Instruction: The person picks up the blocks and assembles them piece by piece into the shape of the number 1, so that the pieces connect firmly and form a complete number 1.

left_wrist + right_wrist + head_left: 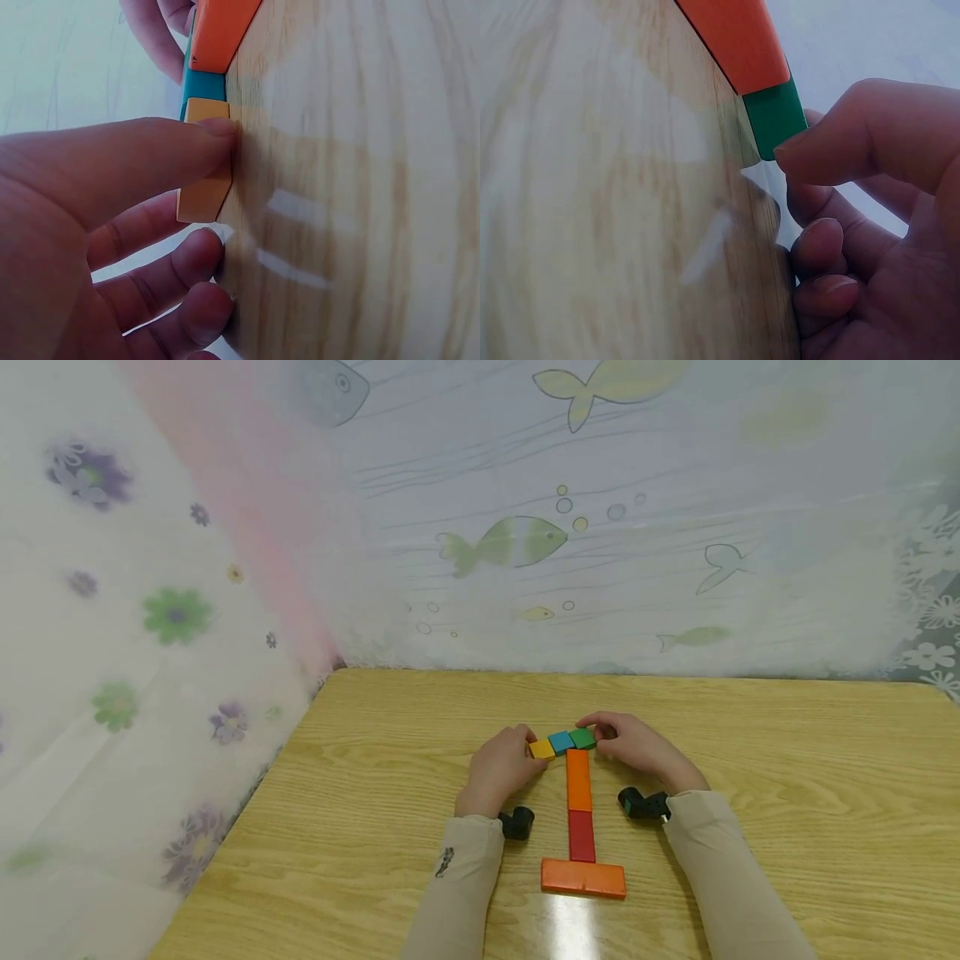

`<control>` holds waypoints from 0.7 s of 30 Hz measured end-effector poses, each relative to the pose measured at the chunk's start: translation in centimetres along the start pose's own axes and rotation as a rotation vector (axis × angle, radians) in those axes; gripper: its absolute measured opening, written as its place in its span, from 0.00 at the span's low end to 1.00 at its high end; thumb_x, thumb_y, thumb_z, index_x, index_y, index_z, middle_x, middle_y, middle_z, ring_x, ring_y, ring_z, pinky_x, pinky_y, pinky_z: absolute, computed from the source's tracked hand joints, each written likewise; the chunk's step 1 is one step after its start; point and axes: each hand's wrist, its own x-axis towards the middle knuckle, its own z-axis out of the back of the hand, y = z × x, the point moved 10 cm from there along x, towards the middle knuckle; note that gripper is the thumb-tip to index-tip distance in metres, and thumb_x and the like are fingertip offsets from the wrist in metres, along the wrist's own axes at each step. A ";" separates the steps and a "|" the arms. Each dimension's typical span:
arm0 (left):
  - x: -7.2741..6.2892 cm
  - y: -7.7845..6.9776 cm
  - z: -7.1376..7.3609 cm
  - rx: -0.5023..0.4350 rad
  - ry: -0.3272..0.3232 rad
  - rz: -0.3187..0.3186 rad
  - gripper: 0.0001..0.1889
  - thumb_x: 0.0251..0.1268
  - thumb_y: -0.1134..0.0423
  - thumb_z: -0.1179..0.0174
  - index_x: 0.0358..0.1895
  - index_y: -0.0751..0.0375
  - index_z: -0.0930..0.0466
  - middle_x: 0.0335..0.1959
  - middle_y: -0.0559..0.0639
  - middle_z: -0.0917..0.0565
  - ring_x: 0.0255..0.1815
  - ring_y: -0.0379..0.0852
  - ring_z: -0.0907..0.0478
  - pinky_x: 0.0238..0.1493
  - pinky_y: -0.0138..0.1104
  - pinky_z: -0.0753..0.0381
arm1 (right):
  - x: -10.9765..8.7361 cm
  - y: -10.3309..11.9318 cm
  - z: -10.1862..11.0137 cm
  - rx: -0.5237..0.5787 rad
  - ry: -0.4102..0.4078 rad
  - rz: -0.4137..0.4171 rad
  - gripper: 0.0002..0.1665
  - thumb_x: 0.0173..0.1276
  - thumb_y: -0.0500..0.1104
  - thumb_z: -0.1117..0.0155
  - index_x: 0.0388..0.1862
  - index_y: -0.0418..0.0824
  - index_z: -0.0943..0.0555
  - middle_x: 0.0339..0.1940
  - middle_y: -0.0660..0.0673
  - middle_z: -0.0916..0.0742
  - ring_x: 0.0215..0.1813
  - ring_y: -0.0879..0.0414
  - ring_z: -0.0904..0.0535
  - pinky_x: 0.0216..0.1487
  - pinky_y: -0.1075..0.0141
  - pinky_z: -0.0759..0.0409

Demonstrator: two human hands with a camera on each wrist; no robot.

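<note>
My left hand (pixel 504 768) pinches a yellow block (pixel 542 750) between thumb and fingers; its thumb lies across the block's near side in the left wrist view. A blue block (pixel 560 742) and a green block (pixel 582 738) continue the slanting row to the right. At the row's right end, my right hand (pixel 641 747) holds the green block, thumb at its end and index finger at its far edge. Below the row, a long orange block (pixel 578 781) and a red block (pixel 582 837) form a stem. Another orange block (pixel 582 878) lies crosswise at its foot.
All the blocks lie on a wood-grain table (pixel 360 827). A black wrist device (pixel 517 823) is at the left cuff, another black device (pixel 642 803) at the right. Sheets with fish and flower prints (pixel 495 543) hang behind and to the left.
</note>
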 end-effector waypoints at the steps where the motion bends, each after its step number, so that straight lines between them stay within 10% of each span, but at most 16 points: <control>1: 0.0 0.0 0.0 0.000 0.000 -0.001 0.20 0.53 0.49 0.38 0.47 0.53 0.26 0.27 0.43 0.28 0.24 0.40 0.31 0.26 0.31 0.32 | 0.0 0.0 0.0 0.000 0.001 0.000 0.23 0.59 0.31 0.50 0.55 0.40 0.28 0.31 0.44 0.25 0.31 0.52 0.33 0.33 0.61 0.37; 21: 0.7 0.6 -0.7 -0.090 0.042 -0.041 0.23 0.51 0.47 0.38 0.50 0.52 0.26 0.26 0.42 0.28 0.25 0.40 0.31 0.25 0.31 0.33 | 0.0 0.1 0.1 0.012 -0.001 0.010 0.23 0.59 0.30 0.50 0.54 0.40 0.28 0.31 0.44 0.25 0.31 0.52 0.33 0.34 0.61 0.37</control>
